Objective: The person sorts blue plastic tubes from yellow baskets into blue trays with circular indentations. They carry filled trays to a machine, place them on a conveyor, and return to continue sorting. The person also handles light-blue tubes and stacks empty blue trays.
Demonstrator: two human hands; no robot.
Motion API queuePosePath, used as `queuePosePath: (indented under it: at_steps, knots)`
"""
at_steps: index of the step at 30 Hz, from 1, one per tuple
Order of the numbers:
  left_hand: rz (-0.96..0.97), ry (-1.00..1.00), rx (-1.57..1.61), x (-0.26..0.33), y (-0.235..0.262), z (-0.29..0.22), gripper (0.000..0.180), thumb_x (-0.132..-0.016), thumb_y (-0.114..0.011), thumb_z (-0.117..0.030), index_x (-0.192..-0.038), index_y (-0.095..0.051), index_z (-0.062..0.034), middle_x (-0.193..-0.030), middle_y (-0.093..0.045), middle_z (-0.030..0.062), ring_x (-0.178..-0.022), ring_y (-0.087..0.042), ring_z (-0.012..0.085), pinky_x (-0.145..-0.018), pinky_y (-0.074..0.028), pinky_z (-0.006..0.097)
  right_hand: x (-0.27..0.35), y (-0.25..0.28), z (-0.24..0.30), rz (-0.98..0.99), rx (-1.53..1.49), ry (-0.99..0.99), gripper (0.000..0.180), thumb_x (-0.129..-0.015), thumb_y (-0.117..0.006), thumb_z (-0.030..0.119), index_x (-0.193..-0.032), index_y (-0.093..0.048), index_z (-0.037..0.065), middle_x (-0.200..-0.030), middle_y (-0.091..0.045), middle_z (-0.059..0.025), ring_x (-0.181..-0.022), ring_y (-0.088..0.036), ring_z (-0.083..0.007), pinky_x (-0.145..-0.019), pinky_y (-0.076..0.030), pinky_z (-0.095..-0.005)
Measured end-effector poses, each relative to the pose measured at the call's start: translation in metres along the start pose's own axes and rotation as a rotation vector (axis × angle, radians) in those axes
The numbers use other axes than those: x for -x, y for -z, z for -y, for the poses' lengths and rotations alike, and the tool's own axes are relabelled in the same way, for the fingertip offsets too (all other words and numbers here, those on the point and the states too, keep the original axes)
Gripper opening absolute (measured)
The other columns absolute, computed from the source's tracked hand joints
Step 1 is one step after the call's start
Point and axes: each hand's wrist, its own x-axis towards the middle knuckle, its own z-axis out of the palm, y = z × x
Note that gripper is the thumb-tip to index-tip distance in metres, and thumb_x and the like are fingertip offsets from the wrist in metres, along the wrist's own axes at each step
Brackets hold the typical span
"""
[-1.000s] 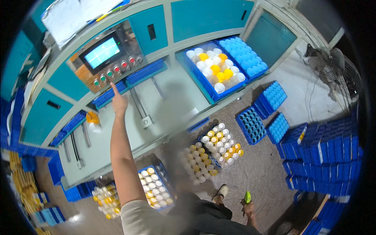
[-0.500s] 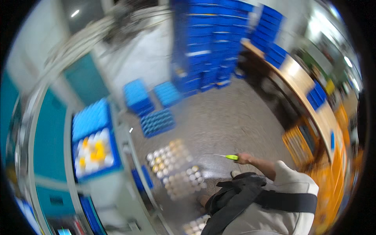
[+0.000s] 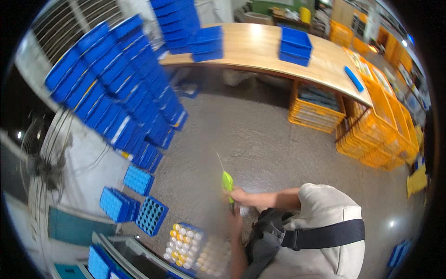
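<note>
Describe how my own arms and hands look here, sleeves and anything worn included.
Your right hand has no glove, and its forearm is bare below a short, pale beige sleeve. Your left forearm is bare too, its sleeve out of sight; the left hand is too blurred for detail. No cables or markings show.

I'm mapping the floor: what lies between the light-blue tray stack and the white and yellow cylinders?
A dark-holed tray lies between the stack and cylinders, as the head view shows.
</note>
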Motion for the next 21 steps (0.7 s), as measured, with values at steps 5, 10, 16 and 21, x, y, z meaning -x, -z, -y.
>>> queuePosePath:
  at_steps: [5, 10, 16, 21]
  knots:
    - [-0.121, -0.359, -0.109, -0.097, -0.058, -0.111, 0.028, -0.1, -0.055, -0.029, -0.101, -0.068, -0.0044, -0.083, -0.066, 0.0137, -0.075, -0.062, 0.0239, -0.069, -0.05, 0.039, -0.025, 0.134, 0.122, 0.1, 0.143, 0.03, 0.043, -0.099, -0.063, 0.038, -0.124, -0.061, 0.003, -0.107, -0.068, -0.0075, -0.092, -0.065, -0.0176, -0.082, -0.055, -0.0357]
    - [-0.182, -0.17, 0.19, -0.163, -0.032, -0.141, 0.027, -0.1, -0.057, -0.027, -0.09, -0.067, -0.0032, -0.072, -0.059, 0.0041, -0.066, -0.054, 0.0146, -0.062, -0.044, 0.034, -0.034, 0.214, 0.176, -0.002, 0.577, 0.203, 0.047, -0.099, -0.062, 0.037, -0.134, -0.058, 0.006, -0.123, -0.067, -0.0118, -0.111, -0.062, -0.0231, -0.09, -0.052, -0.0366]
    - [-0.615, 0.097, -0.177, -0.332, 0.033, -0.123, 0.037, -0.099, -0.06, -0.03, -0.096, -0.073, 0.0039, -0.08, -0.07, 0.0226, -0.069, -0.065, 0.035, -0.066, -0.049, 0.044, -0.091, 0.316, 0.228, -0.222, 0.605, 0.155, 0.043, -0.099, -0.06, 0.04, -0.124, -0.065, 0.005, -0.115, -0.07, -0.0114, -0.107, -0.064, -0.0229, -0.09, -0.052, -0.038]
    - [-0.617, 0.195, -0.122, -0.513, 0.058, -0.147, 0.039, -0.098, -0.061, -0.029, -0.094, -0.07, 0.0081, -0.077, -0.068, 0.0227, -0.065, -0.062, 0.0363, -0.062, -0.046, 0.048, -0.217, 0.363, 0.334, -0.38, 0.611, -0.038, 0.041, -0.099, -0.058, 0.035, -0.124, -0.066, 0.003, -0.119, -0.069, -0.0158, -0.112, -0.064, -0.0279, -0.097, -0.05, -0.0396]
